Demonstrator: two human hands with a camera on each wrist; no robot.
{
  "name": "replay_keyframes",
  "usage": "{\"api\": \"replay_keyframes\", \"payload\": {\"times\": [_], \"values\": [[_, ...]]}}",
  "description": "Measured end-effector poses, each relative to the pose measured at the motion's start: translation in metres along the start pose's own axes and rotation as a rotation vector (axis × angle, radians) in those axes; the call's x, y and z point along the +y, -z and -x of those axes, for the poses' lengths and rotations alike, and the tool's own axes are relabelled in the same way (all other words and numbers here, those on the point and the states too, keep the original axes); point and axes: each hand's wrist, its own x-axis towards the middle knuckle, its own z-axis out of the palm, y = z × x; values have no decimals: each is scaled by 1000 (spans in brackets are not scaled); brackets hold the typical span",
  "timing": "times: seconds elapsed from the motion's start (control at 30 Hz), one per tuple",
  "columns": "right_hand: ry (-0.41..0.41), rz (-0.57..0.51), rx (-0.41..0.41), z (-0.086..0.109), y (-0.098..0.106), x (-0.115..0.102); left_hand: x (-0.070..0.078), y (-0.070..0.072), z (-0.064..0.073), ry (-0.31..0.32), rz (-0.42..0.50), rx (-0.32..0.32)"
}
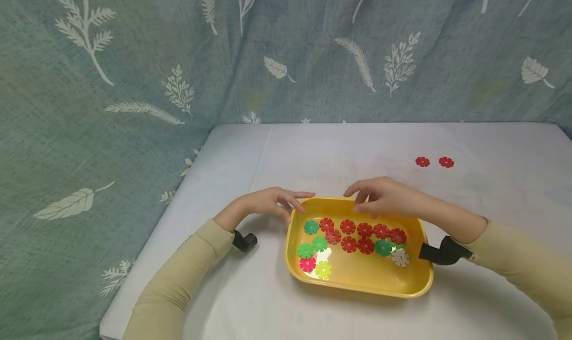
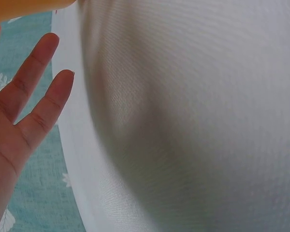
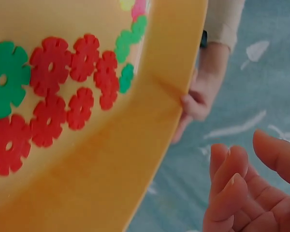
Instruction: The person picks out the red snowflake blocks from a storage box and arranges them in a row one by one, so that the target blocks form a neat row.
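Note:
A yellow plastic tray (image 1: 362, 279) stands on the table with flower-shaped discs inside, red (image 1: 349, 244), green (image 1: 306, 250), pink, yellow-green and white. My left hand (image 1: 272, 201) is at the tray's back left corner, touching the rim; its fingers reach over the edge. Two of its fingers (image 2: 47, 108) look straight and spread in the left wrist view. Above the tray's back rim hovers my right hand (image 1: 386, 196), fingers loosely bent. Nothing lies between its thumb and fingertips (image 3: 234, 191) in the right wrist view.
Two red discs (image 1: 434, 162) lie side by side on the white tablecloth (image 1: 250, 290), beyond the tray to the right. Green leaf-patterned fabric (image 1: 290, 52) hangs behind the table and along its left side. Each wrist wears a black strap mount (image 1: 442, 253).

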Motion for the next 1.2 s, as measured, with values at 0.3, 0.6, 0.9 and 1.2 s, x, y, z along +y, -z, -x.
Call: {"api": "replay_keyframes", "payload": {"times": [0.3, 0.6, 0.9, 1.2], "values": [[17, 95, -80, -21, -21, -6, 1, 1, -1, -16, 0, -16], [-23, 177, -182, -39, -43, -2, -1, 2, -1, -2, -7, -13], [-40, 358, -183, -48, -65, 13, -2, 1, 0, 4, 3, -10], [-33, 416, -198, -53, -73, 23, -1, 2, 0, -4, -4, -18]]}}
